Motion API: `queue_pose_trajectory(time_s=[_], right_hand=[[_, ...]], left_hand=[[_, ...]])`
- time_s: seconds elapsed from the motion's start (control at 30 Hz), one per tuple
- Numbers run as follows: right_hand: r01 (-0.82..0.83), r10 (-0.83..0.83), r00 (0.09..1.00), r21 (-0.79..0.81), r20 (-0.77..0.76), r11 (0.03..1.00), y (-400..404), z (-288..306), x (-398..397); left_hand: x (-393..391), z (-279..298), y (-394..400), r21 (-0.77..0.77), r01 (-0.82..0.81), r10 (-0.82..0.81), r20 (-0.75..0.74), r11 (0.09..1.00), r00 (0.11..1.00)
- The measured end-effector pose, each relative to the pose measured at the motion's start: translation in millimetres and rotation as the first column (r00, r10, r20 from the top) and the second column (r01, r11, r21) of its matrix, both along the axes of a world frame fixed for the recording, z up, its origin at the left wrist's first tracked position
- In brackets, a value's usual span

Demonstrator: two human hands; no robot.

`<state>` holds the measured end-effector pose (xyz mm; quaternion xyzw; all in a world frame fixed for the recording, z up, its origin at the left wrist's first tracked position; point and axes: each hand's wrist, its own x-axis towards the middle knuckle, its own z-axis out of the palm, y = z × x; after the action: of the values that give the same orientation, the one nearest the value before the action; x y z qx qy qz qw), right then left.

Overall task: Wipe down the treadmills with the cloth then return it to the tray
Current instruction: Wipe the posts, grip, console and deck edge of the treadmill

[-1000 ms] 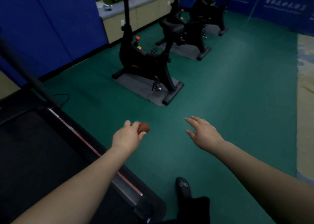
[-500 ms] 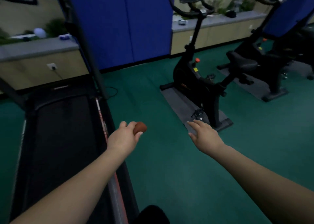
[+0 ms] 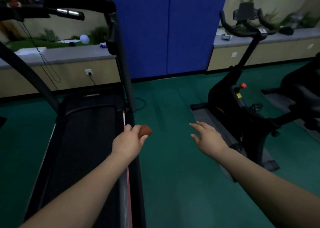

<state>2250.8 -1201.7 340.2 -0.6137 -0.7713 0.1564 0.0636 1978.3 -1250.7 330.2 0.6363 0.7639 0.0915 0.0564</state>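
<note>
My left hand [image 3: 129,142] pinches the balled cloth [image 3: 145,130] over the treadmill [image 3: 83,141] side rail, deck lying leftward; right hand [image 3: 207,137] open, farther.

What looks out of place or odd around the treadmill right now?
Nothing stands out. The left hand holds the balled brown cloth above the treadmill side rail; the right hand is open and empty. The exercise bike stands upright on its mat. No tray is in view.
</note>
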Motion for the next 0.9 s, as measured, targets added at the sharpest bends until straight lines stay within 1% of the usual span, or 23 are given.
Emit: queue_pose_trajectory(time_s=[0.1, 0.33, 0.43, 0.53, 0.6, 0.67, 0.77, 0.83, 0.9], right_hand=[[-0.007, 0.008, 0.999, 0.021, -0.044, 1.000, 36, 5, -25], [-0.099, 0.107, 0.982, 0.058, -0.158, 0.993, 130, 22, -83], [-0.167, 0.184, 0.956, 0.091, -0.228, 0.982, 182, 30, -110], [-0.235, 0.255, 0.925, 0.104, -0.283, 0.966, 230, 41, -133], [-0.263, 0.281, 0.894, 0.100, -0.347, 0.960, 259, 52, -148], [-0.272, 0.273, 0.832, 0.072, -0.483, 0.959, 282, 68, -167], [-0.348, 0.276, 0.671, 0.036, -0.688, 0.937, 302, 86, -201], [-0.442, 0.280, 0.585, -0.010, -0.761, 0.897, 309, 90, -223], [-0.489, 0.235, 0.531, -0.067, -0.814, 0.870, 313, 93, -240]], left_hand=[[-19, 7, 34, 0.016, -0.019, 0.019, 0.006, 1.000, 1.000], [-58, 26, 105, 0.135, -0.123, 0.107, 0.122, 0.983, 0.987], [-72, 34, 139, 0.191, -0.147, 0.120, 0.148, 0.971, 0.982], [-86, 45, 171, 0.209, -0.210, 0.172, 0.188, 0.955, 0.967], [-93, 54, 192, 0.224, -0.247, 0.196, 0.228, 0.943, 0.954], [-97, 65, 214, 0.265, -0.271, 0.185, 0.308, 0.925, 0.933], [-94, 79, 247, 0.374, -0.288, 0.075, 0.490, 0.881, 0.868], [-89, 84, 265, 0.393, -0.314, 0.025, 0.591, 0.864, 0.806], [-85, 87, 280, 0.362, -0.341, 0.019, 0.662, 0.867, 0.750]])
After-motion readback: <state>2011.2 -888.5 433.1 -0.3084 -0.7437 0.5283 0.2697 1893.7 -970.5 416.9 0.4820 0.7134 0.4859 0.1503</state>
